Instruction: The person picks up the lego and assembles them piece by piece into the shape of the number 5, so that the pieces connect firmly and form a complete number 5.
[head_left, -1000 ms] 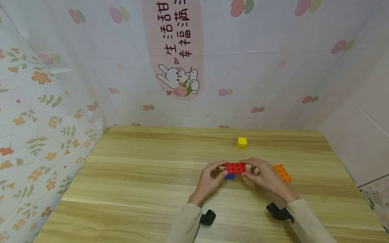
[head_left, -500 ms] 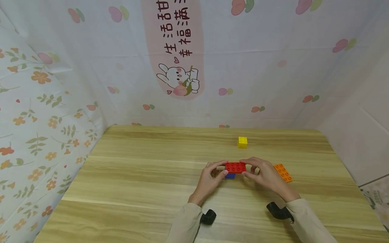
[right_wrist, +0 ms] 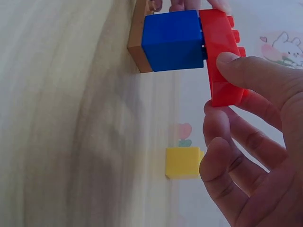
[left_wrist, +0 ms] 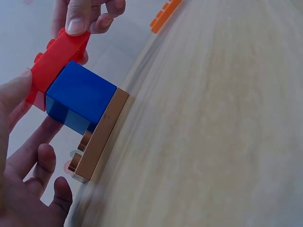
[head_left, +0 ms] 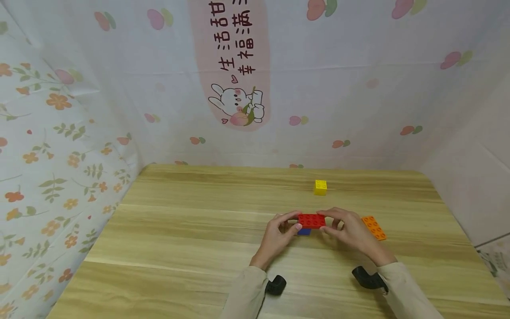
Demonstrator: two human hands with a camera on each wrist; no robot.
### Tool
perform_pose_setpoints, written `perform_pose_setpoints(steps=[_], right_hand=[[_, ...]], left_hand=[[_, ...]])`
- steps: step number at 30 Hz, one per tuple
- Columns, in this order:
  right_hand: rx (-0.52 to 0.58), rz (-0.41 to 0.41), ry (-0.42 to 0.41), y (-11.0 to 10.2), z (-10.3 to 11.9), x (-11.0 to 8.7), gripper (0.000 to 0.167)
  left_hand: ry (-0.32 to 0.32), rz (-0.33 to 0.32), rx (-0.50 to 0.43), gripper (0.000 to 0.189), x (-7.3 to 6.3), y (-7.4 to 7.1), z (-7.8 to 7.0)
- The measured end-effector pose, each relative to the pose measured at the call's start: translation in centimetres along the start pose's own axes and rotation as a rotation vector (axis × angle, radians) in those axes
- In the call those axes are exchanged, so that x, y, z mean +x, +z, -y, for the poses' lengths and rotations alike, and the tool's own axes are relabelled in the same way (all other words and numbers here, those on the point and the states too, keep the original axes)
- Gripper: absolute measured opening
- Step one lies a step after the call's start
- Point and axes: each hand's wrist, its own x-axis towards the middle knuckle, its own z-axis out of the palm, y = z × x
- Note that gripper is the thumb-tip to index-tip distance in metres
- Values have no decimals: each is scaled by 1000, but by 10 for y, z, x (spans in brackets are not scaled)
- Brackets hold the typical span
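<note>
Just above the blue block point(left_wrist: 81, 94), the red brick point(head_left: 312, 221) is pinched at opposite ends by the left hand point(head_left: 276, 232) and right hand point(head_left: 350, 228), probably to keep it level; beneath, the brown brick point(left_wrist: 102, 135) on the counter point(head_left: 191, 221) likely serves as a base.

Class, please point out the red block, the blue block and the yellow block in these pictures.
Red block point(head_left: 312, 220): head view, on its studded top.
Blue block point(left_wrist: 81, 91): left wrist view, on its broad side face.
Yellow block point(right_wrist: 182, 162): right wrist view, on its smooth side.
</note>
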Motion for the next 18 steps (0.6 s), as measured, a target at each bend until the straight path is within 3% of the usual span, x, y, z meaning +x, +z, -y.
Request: perform_pose_setpoints(steps=[11,18], right_hand=[[3,9,21,1,-3,-1,36],[8,7,19,1,-3,-1,36]], left_hand=[[-5,1,-11,32,1,1,0],[-14,5,-72,33,1,2,1]])
